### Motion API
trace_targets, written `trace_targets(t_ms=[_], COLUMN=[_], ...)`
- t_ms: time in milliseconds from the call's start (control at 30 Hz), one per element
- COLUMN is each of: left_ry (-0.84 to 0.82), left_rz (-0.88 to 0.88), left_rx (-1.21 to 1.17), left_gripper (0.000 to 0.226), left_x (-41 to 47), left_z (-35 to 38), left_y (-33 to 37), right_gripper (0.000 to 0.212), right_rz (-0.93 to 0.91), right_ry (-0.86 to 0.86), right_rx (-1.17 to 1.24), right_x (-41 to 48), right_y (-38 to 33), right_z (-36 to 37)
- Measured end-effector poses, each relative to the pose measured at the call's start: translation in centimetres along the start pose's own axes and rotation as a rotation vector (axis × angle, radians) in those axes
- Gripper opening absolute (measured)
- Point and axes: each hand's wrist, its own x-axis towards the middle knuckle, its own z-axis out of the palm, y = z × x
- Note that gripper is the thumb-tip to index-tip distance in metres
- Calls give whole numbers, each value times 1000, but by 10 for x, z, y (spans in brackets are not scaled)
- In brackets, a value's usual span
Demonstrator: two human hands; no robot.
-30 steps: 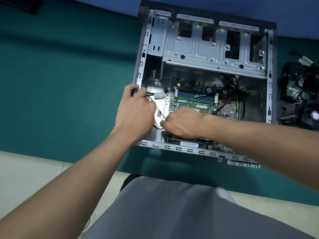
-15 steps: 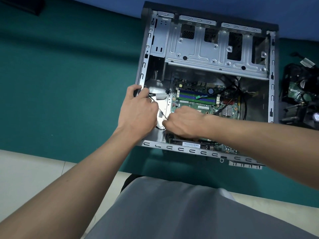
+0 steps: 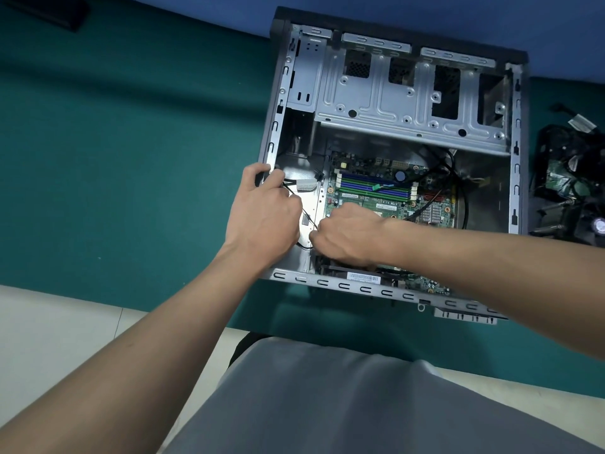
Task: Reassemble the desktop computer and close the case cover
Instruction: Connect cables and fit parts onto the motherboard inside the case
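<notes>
An open grey computer case [image 3: 402, 126] lies on its side on a green table cover. Inside it sits a green motherboard [image 3: 389, 194] with blue and green memory slots, and a bare metal drive cage fills the far half. My left hand [image 3: 265, 214] is at the case's left wall, its fingers curled around a thin black cable [image 3: 291, 190] by the rim. My right hand [image 3: 347, 234] is curled over the motherboard's near left corner and pinches the same thin cable where it loops; its fingertips are hidden.
Loose black computer parts [image 3: 576, 188], among them a fan and a heatsink, lie to the right of the case. Black cables [image 3: 455, 178] cross the motherboard's right side. A dark flat object [image 3: 52, 11] lies at the far left. My grey-clad lap is below the table edge.
Both hands stay on the cable at the case's left side with only slight shifts. The view has drifted a little.
</notes>
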Motion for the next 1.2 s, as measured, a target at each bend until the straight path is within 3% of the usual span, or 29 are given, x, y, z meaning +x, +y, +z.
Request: trace_targets(t_ms=[167, 267, 367, 767, 900, 1033, 1133, 1200], left_ry=[-11, -10, -8, 22, 27, 25, 25, 22], left_rz=[-3, -6, -7, -3, 1, -2, -7, -7], left_rx=[-2, -6, -11, -17, -18, -27, -33, -42], left_gripper=[16, 17, 16, 17, 15, 14, 14, 14], left_x=[0, 0, 0, 0, 0, 0, -1, 0], left_z=[0, 0, 0, 1, 1, 1, 1, 1], left_y=[1, 1, 0, 0, 0, 0, -1, 0], right_gripper=[34, 23, 28, 40, 41, 36, 20, 22], right_rz=[-42, -100, -104, 141, 153, -20, -70, -103], right_ry=[15, 60, 58, -16, -81, -181, -143, -96], right_rx=[14, -45, -28, 434, 407, 195, 70, 21], right_x=[1, 1, 3, 10, 5, 3, 5, 6], right_y=[4, 0, 1, -3, -3, -3, -7, -7], right_z=[5, 2, -1, 8, 5, 0, -10, -14])
